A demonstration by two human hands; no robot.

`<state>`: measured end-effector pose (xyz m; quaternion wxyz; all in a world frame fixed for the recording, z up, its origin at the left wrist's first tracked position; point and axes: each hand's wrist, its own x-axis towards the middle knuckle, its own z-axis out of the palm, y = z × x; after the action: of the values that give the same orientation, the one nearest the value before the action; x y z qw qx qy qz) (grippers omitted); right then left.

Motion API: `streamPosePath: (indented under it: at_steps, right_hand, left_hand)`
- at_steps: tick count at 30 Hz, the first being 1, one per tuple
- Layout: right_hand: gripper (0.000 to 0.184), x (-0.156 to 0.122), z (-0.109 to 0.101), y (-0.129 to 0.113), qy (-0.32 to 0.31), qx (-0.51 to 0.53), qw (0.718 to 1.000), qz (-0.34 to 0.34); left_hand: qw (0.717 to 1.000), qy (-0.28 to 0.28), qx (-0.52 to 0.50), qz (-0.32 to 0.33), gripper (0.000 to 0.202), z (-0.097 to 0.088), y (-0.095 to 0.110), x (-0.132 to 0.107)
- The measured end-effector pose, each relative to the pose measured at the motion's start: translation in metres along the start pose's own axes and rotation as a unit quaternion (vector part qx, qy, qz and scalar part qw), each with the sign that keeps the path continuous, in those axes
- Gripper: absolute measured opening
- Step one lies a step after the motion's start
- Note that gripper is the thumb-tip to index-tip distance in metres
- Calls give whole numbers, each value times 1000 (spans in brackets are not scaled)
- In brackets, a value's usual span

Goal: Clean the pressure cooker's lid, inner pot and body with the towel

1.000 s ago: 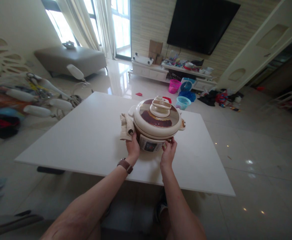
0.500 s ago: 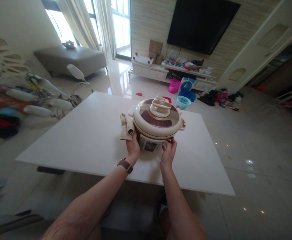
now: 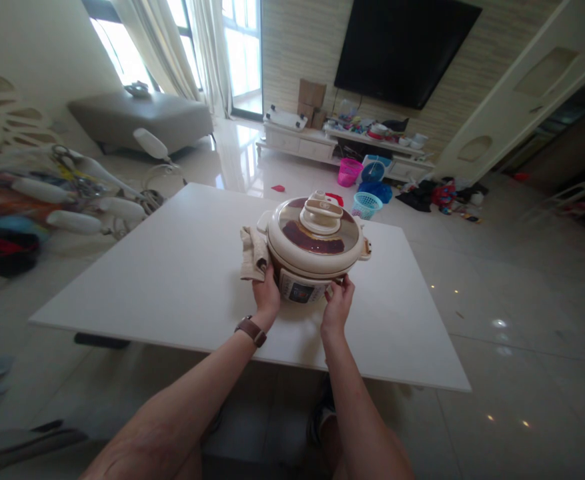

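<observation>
A cream electric pressure cooker (image 3: 317, 263) stands on the white table (image 3: 172, 280), its round lid (image 3: 322, 227) on top and its control panel (image 3: 302, 291) facing me. My left hand (image 3: 266, 293) is closed round a folded beige cloth (image 3: 253, 255) and rests against the cooker's left side. A brown watch circles that wrist. My right hand (image 3: 338, 303) has its fingers curled against the lower right front of the cooker, under the lid's rim. The undersides of the fingers are partly hidden.
Behind the table, a pink basket (image 3: 349, 172) and a light blue basket (image 3: 367, 205) stand on the floor. A long white TV cabinet (image 3: 302, 145) runs along the wall. A lamp with white shades (image 3: 117, 208) and piled items lie at left, near a grey bench (image 3: 142, 120).
</observation>
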<state>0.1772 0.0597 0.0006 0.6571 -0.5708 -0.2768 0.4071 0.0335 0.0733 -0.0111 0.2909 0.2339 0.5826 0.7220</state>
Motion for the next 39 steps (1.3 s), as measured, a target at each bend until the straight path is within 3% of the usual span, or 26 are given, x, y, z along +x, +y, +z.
streamPosePath:
  at_steps: [39]
  right_hand:
    - [60,-2,0,-3,-2,-1,1000,4]
  left_hand:
    - [1000,-7,-2,-5,46,-1,-5,0]
